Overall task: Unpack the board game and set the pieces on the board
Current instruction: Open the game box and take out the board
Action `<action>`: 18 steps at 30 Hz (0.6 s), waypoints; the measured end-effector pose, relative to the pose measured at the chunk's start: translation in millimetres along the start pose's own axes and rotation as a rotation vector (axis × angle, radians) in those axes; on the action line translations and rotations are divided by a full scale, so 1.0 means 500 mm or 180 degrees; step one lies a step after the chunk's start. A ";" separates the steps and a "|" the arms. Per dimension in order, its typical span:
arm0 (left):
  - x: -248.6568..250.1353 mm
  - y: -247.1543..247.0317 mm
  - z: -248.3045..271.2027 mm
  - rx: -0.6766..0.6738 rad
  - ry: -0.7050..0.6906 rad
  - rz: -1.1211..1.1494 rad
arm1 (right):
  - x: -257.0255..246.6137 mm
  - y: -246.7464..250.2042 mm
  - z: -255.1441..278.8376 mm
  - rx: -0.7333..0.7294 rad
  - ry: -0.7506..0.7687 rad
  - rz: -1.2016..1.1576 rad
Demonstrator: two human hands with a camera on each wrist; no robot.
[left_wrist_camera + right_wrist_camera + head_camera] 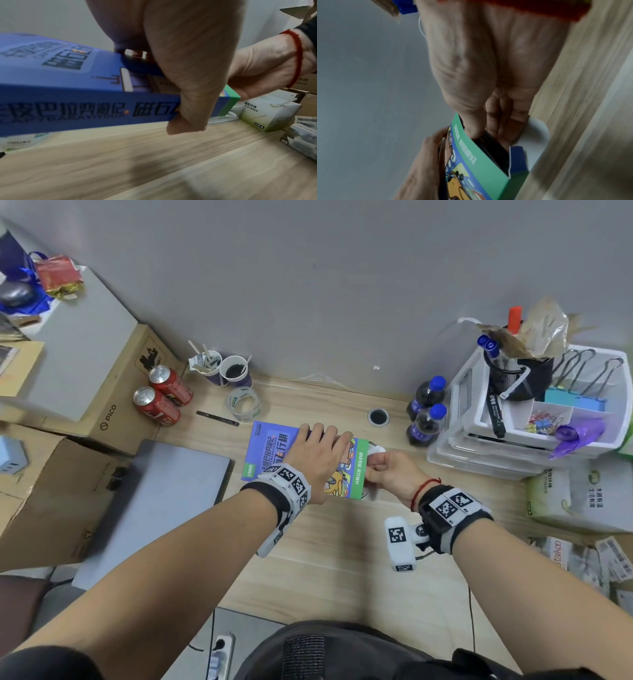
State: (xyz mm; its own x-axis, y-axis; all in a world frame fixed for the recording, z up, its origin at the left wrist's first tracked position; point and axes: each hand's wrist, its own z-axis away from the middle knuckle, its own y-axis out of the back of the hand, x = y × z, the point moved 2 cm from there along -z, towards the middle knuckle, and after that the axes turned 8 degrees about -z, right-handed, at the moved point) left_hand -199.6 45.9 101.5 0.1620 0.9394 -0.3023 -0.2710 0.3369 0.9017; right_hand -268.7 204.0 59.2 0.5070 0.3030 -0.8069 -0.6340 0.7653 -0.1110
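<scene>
Blue-and-green game box (274, 446) sits under the left hand (317, 455), tilted up off the wooden desk (342, 542) in the left wrist view, its near long edge clear of the surface. Left hand grips box from above: fingers spread over the top face and far edge, thumb (188, 108) hooked down the near side panel. Right hand (387, 474) is at the box's green end, just right of the left hand. In the right wrist view its fingers (496, 121) are curled into the open end of the box, thumb on top of something dark inside; what it pinches can't be made out. White end flap (537, 131) hangs open just beyond those fingers, with a small blue side flap (517, 158) standing out nearer the box. Red string bracelet (423, 491) on the right wrist.

Around the hands:
- beyond left hand: clear tape roll (244, 404), black pen (217, 418), two paper cups (224, 369) with stirrers
- far left of left hand: two red cans (162, 395) lying on their sides beside a cardboard box (113, 392)
- left of left forearm: closed grey laptop (154, 501)
- beyond right hand: round cable hole (378, 416), two dark soda bottles with blue caps (426, 414)
- right of right hand: white plastic organiser tray (472, 440) with mesh pen cup (517, 378) and binder clips, white stirrer pack (579, 494) nearer the person
</scene>
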 end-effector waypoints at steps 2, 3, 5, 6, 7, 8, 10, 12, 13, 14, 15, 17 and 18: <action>0.003 -0.007 0.003 0.0006 -0.0013 0.0025 | -0.004 0.002 0.000 -0.0051 -0.0012 0.0128; 0.004 -0.010 0.004 0.0018 -0.0016 0.0057 | -0.005 0.003 -0.001 -0.0042 -0.0019 0.0178; 0.006 -0.016 0.004 0.0017 -0.0010 0.0158 | -0.008 0.007 0.001 -0.0023 0.0013 0.0304; 0.007 -0.017 0.004 0.0007 0.0003 0.0204 | -0.009 0.008 0.001 -0.0030 0.0040 0.0397; 0.008 -0.019 0.003 -0.0001 0.0016 0.0241 | -0.009 0.009 0.001 -0.0041 0.0060 0.0481; 0.009 -0.020 0.004 -0.0001 0.0029 0.0272 | -0.008 0.011 0.003 -0.0054 0.0066 0.0538; 0.009 -0.022 0.005 -0.0001 0.0048 0.0321 | -0.008 0.019 0.005 -0.0045 0.0111 0.0651; 0.006 -0.025 0.007 -0.0035 0.0075 0.0341 | -0.008 0.027 0.007 -0.0030 0.0102 0.0738; 0.005 -0.026 0.007 -0.0055 0.0090 0.0342 | -0.007 0.031 0.008 -0.0020 0.0088 0.0731; 0.004 -0.027 0.008 -0.0068 0.0098 0.0339 | -0.007 0.033 0.009 -0.0016 0.0074 0.0719; 0.005 -0.027 0.008 -0.0072 0.0098 0.0340 | -0.005 0.034 0.010 -0.0011 0.0068 0.0711; 0.009 -0.027 0.008 -0.0065 0.0092 0.0322 | -0.003 0.035 0.011 -0.0002 0.0068 0.0715; 0.010 -0.025 0.007 -0.0049 0.0085 0.0285 | -0.002 0.035 0.011 -0.0013 0.0071 0.0698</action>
State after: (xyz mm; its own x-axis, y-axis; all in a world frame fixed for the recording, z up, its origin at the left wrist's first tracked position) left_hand -192.0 46.2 89.5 0.1111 0.9671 -0.2289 -0.2979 0.2521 0.9207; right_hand -276.8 220.2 61.4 0.3435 0.4493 -0.8247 -0.7301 0.6801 0.0664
